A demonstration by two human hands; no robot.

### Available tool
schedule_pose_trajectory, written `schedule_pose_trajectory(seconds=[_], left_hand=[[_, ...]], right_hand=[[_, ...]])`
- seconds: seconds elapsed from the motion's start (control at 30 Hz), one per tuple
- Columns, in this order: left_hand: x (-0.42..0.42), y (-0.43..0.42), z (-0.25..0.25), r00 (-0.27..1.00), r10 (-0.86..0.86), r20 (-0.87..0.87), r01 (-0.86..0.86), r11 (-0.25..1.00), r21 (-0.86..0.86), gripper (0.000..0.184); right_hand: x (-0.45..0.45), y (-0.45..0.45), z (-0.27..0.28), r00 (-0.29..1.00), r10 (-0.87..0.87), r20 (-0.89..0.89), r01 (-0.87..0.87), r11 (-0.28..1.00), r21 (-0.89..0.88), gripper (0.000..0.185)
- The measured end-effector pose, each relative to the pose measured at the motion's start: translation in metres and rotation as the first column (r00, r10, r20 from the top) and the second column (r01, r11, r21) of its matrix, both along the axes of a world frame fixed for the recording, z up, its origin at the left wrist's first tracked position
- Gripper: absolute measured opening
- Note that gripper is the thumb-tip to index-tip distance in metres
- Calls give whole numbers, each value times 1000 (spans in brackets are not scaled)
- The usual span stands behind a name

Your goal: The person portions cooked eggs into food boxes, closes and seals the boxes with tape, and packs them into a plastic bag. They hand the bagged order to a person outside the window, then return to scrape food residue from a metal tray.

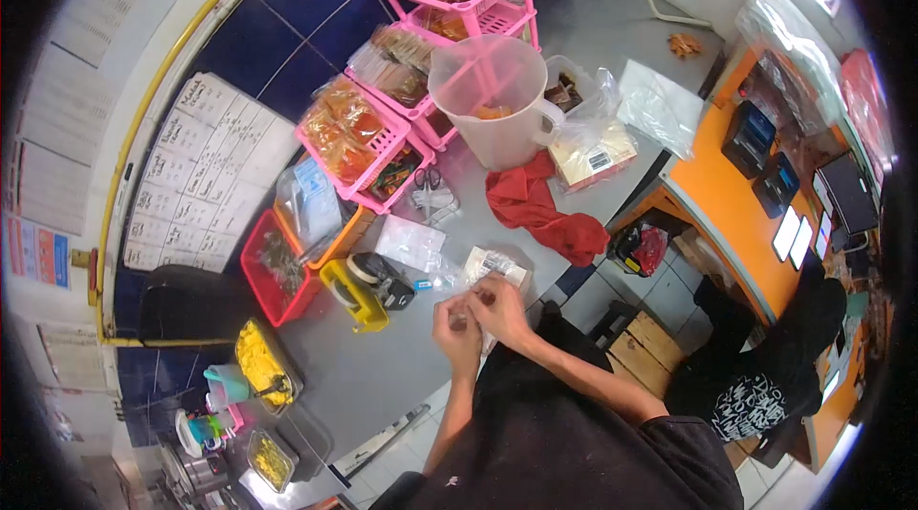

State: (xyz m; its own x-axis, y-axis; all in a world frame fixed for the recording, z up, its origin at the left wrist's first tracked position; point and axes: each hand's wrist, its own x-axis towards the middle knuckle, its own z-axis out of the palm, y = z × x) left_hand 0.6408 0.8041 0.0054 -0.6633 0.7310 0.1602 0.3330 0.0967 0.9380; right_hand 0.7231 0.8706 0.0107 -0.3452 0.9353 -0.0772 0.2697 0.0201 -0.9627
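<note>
Close together at the table's front edge, both of my hands pinch a small clear plastic bag (459,320). My left hand (459,328) is on its left side, and my right hand (501,309) touches it from the right. What is inside the bag is too small to tell. Just beyond my hands lies a white labelled packet (492,266) with clear plastic around it. A yellow tape dispenser (354,298) and a black device (381,279) stand to the left. White sheets of plastic (409,242) lie behind them.
Pink racks (382,151) of packets, a large translucent jug (490,104), a red cloth (545,209) and scissors (427,180) are at the back. Left are a red basket (277,266) and a tray of yellow food (263,357). A person in black (765,386) is at the right.
</note>
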Motion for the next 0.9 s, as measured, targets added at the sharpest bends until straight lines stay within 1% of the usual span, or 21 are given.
schedule_pose_trajectory(seconds=[0.07,0.1,0.13,0.17,0.2,0.23,0.27,0.33,0.4,0.43,0.5,0.53,0.6,0.63,0.67,0.7,0.77,0.8,0.83,0.87,0.9], left_hand=[[-2,1,6,999,-32,16,32,999,-26,14],[-5,0,7,998,-62,-15,61,998,-33,15],[-7,0,6,995,-88,-43,86,996,-37,16],[-10,1,1,995,-94,-23,93,995,-37,16],[-15,0,-4,992,-118,-50,116,993,-35,16],[-18,0,-4,987,-141,-78,138,990,-33,16],[-21,0,-4,987,-147,-58,145,989,-36,16],[-27,-2,0,977,-198,-82,195,980,-38,15],[-32,-2,4,970,-235,-68,233,972,-46,15],[-35,0,4,961,-265,-78,261,964,-55,15],[-39,1,1,955,-295,-39,292,955,-58,17],[-42,1,0,947,-321,-20,318,945,-71,19],[-48,-1,-15,940,-341,-10,341,940,-30,22],[-49,-2,-23,932,-362,-6,362,932,0,27],[-49,-3,-15,923,-384,19,384,923,-12,33],[-50,-4,-8,908,-416,43,417,909,-17,39],[-53,-3,-35,907,-421,30,419,906,60,44],[-43,3,-16,896,-403,187,378,913,154,40],[-38,5,3,858,-385,341,323,919,225,35],[-43,8,-10,840,-431,331,358,897,260,35],[-56,5,-36,862,-445,243,429,895,119,38]], right_hand=[[-3,-10,-5,981,-123,-150,119,992,-37,15],[-3,-13,-9,982,-131,-140,133,991,8,15],[-3,-17,-12,983,-137,-121,139,990,10,15],[-4,-20,-12,972,-164,-166,165,986,-5,15],[-6,-24,-12,958,-194,-212,193,981,-25,14],[-7,-28,-8,960,-202,-194,201,979,-27,14],[-7,-32,-3,967,-178,-180,180,984,-8,15],[-9,-39,3,976,-165,-144,168,986,9,15],[-11,-39,7,950,-239,-201,227,971,-80,16],[-9,-39,7,953,-242,-182,233,970,-69,16],[-6,-42,9,977,-159,-139,162,987,11,15],[-6,-44,12,978,-168,-125,173,985,24,15],[-8,-47,20,974,-190,-127,170,974,-150,18],[-8,-51,9,971,-186,-147,178,982,-63,17],[-7,-51,13,983,-155,-99,152,988,-38,17],[-6,-52,13,986,-139,-88,140,990,8,17],[-3,-55,17,990,-122,-65,127,989,79,17],[-3,-57,23,992,-112,-59,118,988,96,18],[-2,-56,27,997,-78,-9,79,991,107,19],[0,-55,30,999,-36,40,31,994,109,19],[3,-53,30,999,-25,-37,25,1000,-2,22]])
